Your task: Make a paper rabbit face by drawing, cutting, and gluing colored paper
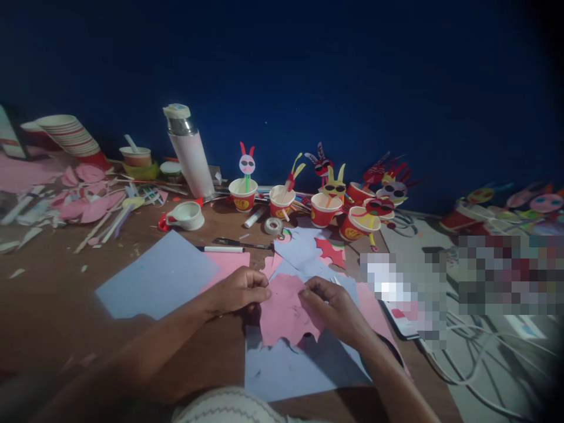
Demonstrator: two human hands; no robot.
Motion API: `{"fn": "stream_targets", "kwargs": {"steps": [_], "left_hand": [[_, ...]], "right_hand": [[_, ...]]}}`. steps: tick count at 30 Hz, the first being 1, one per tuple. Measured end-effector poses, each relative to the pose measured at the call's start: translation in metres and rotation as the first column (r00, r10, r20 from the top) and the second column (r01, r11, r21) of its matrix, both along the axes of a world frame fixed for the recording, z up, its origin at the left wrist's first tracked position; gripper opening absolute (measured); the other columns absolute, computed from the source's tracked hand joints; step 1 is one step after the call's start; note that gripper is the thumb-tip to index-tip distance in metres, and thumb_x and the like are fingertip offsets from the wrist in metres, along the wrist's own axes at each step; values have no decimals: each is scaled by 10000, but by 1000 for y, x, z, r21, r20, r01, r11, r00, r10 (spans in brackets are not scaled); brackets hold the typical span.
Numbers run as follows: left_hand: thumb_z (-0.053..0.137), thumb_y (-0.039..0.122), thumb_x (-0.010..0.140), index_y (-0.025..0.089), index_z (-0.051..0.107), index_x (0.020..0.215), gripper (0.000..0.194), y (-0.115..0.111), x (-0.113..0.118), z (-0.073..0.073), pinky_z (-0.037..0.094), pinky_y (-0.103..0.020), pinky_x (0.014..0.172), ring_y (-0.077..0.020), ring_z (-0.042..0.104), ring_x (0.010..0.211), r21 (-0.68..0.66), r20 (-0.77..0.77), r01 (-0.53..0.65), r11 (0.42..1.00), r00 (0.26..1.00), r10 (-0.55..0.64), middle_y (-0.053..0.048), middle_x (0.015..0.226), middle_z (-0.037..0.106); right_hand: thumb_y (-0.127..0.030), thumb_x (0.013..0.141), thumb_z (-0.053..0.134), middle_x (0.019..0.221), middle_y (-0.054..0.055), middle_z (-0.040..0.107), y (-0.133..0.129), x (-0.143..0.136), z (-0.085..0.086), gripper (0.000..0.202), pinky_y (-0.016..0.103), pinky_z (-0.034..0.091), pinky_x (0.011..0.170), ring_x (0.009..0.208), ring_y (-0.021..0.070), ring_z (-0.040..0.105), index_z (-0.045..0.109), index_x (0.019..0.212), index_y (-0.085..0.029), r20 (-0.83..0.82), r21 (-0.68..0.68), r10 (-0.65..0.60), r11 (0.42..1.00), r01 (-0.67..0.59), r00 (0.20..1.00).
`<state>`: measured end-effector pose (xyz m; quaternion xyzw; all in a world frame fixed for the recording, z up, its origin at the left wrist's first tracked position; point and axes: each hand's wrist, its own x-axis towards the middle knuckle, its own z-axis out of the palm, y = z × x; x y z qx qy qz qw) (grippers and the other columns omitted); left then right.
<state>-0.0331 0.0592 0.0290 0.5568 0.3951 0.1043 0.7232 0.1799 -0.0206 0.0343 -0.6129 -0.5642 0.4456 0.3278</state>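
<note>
A pink sheet of paper [288,308] with scalloped, cut-out edges is held up in front of me between both hands. My left hand [240,289] pinches its left edge with thumb and fingers. On the opposite edge, my right hand [330,299] pinches it the same way. Beneath it lies a pale blue sheet [282,376], with more blue and pink paper behind. Another pale blue sheet [154,276] rests to the left, over pink paper [233,264]. A white marker [223,249] lies just beyond my left hand.
Several paper cups with paper faces, among them a red cup [243,197], line the back. A pale flask [191,158], mug [187,216] and tape roll [273,225] stand nearby. Pink scraps [92,200] and stacked cups [70,138] are left; a phone [400,317] and cables [476,352] are right.
</note>
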Motion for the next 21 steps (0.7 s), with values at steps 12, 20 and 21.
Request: {"fn": "stream_targets", "kwargs": {"steps": [12,20,21], "left_hand": [[617,338,702,151,501,619,236,-3,-1,-2,238,-166,335,-65,393,338,-20,-21,3,1000,1000,-4,45,432,472],[644,302,739,152,519,684,203,6,0,-3,335,-156,423,-68,481,461,-151,144,-283,947,942,304,20,548,561],[638,310,746,156,508,678,213,5,1,-2,321,-156,406,-73,481,457,-149,144,-297,943,937,318,18,551,565]], "right_hand": [[-296,860,461,827,12,643,-4,17,19,186,237,418,654,733,147,563,620,885,-203,185,233,-135,968,90,973],[-345,842,471,862,30,660,-75,76,6,212,287,457,623,709,187,629,624,954,-251,742,133,-197,980,147,641],[-346,823,489,883,33,662,-82,78,1,229,300,465,626,741,206,638,617,991,-257,792,95,-161,985,142,589]]}}
